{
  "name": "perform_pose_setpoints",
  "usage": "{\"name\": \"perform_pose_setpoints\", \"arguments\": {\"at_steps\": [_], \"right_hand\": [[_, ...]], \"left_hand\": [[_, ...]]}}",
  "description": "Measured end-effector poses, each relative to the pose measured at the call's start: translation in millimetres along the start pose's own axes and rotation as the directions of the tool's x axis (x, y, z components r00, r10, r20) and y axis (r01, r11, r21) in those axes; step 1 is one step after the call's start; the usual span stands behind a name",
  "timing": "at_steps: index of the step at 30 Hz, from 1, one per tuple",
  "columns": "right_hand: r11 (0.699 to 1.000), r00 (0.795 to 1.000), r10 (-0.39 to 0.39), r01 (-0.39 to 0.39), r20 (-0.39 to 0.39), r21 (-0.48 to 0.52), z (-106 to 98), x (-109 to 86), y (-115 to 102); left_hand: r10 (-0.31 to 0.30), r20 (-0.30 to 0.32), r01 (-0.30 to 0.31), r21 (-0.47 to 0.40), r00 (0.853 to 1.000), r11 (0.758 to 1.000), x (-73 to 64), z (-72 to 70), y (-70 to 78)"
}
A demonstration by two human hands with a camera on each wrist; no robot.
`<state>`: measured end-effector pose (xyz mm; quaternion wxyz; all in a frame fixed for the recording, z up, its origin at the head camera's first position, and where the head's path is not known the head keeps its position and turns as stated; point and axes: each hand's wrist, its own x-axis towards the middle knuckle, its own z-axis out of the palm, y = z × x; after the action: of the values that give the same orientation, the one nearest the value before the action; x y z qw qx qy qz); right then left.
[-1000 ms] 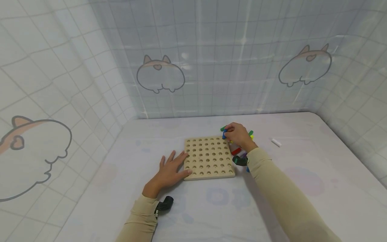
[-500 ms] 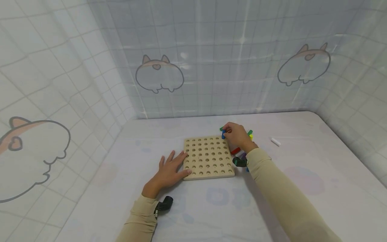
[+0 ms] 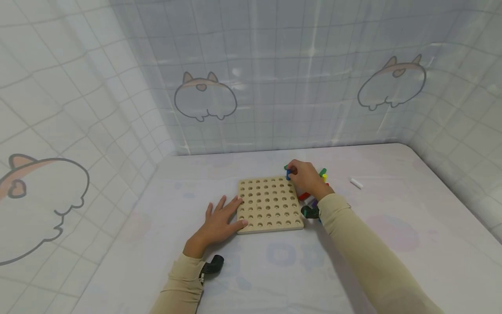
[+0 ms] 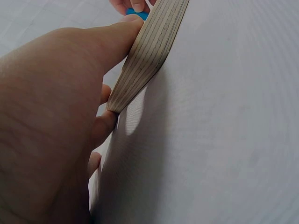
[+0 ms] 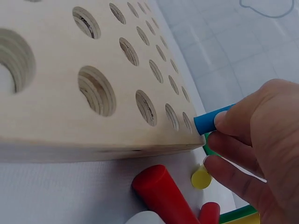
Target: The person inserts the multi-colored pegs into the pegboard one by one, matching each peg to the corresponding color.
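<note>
A square wooden pegboard (image 3: pixel 270 230) with rows of round holes lies on the table. My left hand (image 3: pixel 218 223) rests at its left edge, fingers spread, with the thumb and fingertips touching the board. At the far right corner, my right hand (image 3: pixel 307 178) pinches a blue peg (image 3: pixel 288 175) between thumb and fingers. In the right wrist view the lower end of the blue peg (image 5: pixel 209 121) is just over the corner hole; whether it touches the board I cannot tell. The other holes I can see hold no pegs.
Loose pegs lie right of the board, partly hidden by my right hand: a red peg (image 5: pixel 168 196), a yellow peg (image 5: pixel 201 178), a green peg (image 3: pixel 323 172) and others. A white peg (image 3: pixel 356 183) lies apart farther right. A wall with drawn animals rises behind the table.
My right hand and the blue peg have shifted very slightly left, nearly in step with the whole view. The left hand stays on the board's edge.
</note>
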<state>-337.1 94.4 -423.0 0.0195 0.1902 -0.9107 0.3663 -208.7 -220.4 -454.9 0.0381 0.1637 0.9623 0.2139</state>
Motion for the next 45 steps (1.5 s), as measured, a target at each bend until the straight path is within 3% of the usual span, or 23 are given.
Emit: {"name": "perform_pose_setpoints", "arguments": {"at_steps": [6, 13, 23, 35, 45], "right_hand": [[1.000, 1.000, -0.003, 0.003, -0.002, -0.014, 1, -3.2, 1], [0.998, 0.996, -0.041, 0.045, -0.079, 0.050, -10, -10.9, 2], [0.986, 0.993, 0.098, -0.089, -0.059, 0.140, -33, -38.7, 3], [0.954, 0.987, 0.154, -0.138, -0.042, 0.267, -53, -71.2, 16], [0.958, 0.979, 0.195, -0.179, -0.052, 0.223, -59, -96.9, 33]], "left_hand": [[0.003, 0.002, -0.003, 0.000, 1.000, 1.000, 0.0, 2.2, -1.0], [0.013, -0.003, -0.013, 0.004, 1.000, 1.000, 1.0, 2.1, -2.0], [0.023, -0.006, -0.023, -0.001, 1.000, 1.000, 0.4, 4.6, -4.8], [0.008, -0.003, -0.008, 0.005, 1.000, 1.000, 2.1, -1.3, -1.7], [0.011, -0.017, -0.011, 0.002, 1.000, 1.000, 0.6, 1.8, -0.6]]}}
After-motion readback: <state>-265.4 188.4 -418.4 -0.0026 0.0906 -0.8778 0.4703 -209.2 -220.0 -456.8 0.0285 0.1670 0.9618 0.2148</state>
